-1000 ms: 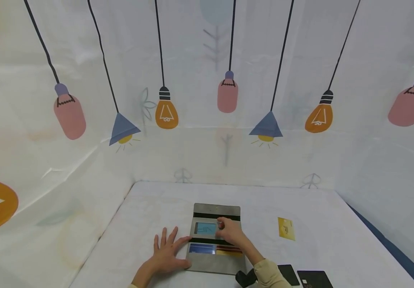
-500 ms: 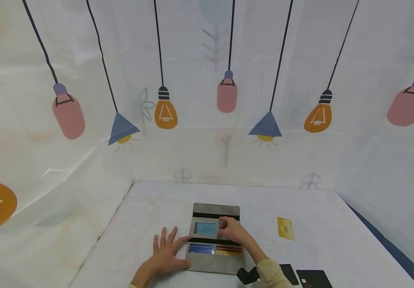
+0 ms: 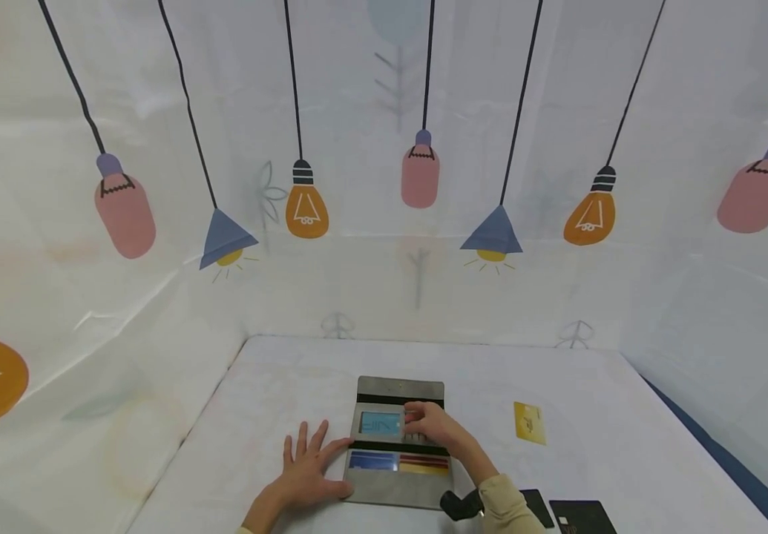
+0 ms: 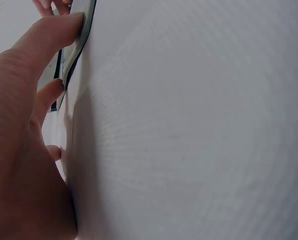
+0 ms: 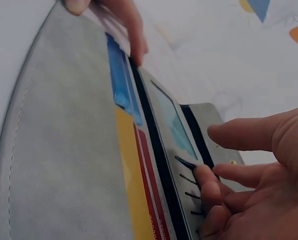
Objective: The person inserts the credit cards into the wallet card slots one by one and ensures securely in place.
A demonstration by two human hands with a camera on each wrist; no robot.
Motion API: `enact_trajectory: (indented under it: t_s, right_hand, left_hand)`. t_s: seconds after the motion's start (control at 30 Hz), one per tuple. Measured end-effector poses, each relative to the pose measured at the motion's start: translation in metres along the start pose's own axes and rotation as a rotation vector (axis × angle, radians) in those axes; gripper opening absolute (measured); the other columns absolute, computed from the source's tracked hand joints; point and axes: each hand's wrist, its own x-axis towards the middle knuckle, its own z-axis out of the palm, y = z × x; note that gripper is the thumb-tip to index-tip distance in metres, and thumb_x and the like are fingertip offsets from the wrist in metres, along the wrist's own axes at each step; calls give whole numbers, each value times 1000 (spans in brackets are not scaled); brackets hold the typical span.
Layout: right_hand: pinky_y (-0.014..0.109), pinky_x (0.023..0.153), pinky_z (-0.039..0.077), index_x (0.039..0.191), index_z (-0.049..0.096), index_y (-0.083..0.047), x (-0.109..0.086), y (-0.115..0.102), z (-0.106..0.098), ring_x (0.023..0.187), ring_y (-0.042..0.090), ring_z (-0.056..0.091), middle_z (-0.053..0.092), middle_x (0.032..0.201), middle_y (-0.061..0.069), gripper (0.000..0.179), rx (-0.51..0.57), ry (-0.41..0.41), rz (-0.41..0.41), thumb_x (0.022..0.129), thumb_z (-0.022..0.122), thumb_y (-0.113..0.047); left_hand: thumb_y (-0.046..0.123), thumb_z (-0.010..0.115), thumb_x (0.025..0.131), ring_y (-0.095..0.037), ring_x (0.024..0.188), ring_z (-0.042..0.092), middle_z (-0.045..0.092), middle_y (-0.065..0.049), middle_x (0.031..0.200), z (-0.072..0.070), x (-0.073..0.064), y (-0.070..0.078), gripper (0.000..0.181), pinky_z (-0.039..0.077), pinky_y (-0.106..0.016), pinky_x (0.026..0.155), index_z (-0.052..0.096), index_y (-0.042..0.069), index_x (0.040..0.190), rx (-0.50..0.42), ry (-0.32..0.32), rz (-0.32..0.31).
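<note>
A grey wallet lies unfolded on the white table, with a clear window showing a light blue insert. Blue cards and red and yellow cards sit in its lower pockets. My left hand is spread at the wallet's left side, thumb and index fingertip resting on its edge. Over the small card slots beside the window is my right hand. In the right wrist view its fingertips touch the top slot, whose edge gapes a little; the thumb stands apart from them, with no card between.
A yellow card lies on the table to the right of the wallet. Black cards and a dark rounded thing are near the front, partly behind the right sleeve. White sheeting printed with lamps surrounds the table.
My right hand's fingers have straightened somewhat over the slots, and more of the slots shows beneath them. My left hand and the wallet stay in place.
</note>
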Motion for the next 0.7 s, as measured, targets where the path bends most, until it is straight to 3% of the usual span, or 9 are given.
enact_trajectory:
  t_s: [0.23, 0.5, 0.7]
  right_hand:
    - [61, 103, 39, 140, 45, 10, 3, 4, -2, 124, 40, 54, 58, 131, 27, 57, 92, -45, 38, 92, 66, -13]
    - [42, 86, 44, 143, 43, 7, 2, 10, -6, 114, 33, 55, 52, 138, 27, 56, 207, -71, 32, 95, 62, -18]
    - [59, 99, 42, 140, 47, 6, -4, 4, 0, 120, 41, 55, 56, 133, 28, 52, 118, -17, 1, 96, 62, -17]
  left_hand:
    - [60, 76, 73, -55, 145, -8, 18, -21, 162, 1, 0, 0, 77, -13, -73, 108, 52, 32, 140, -4, -3, 0]
    - [59, 77, 72, -55, 145, -8, 17, -21, 162, -1, 0, 1, 78, -14, -72, 108, 52, 31, 140, -2, -11, -17]
    - [58, 77, 73, -55, 145, -8, 18, -22, 162, 1, 1, 0, 77, -14, -72, 108, 52, 30, 140, -13, -6, 0]
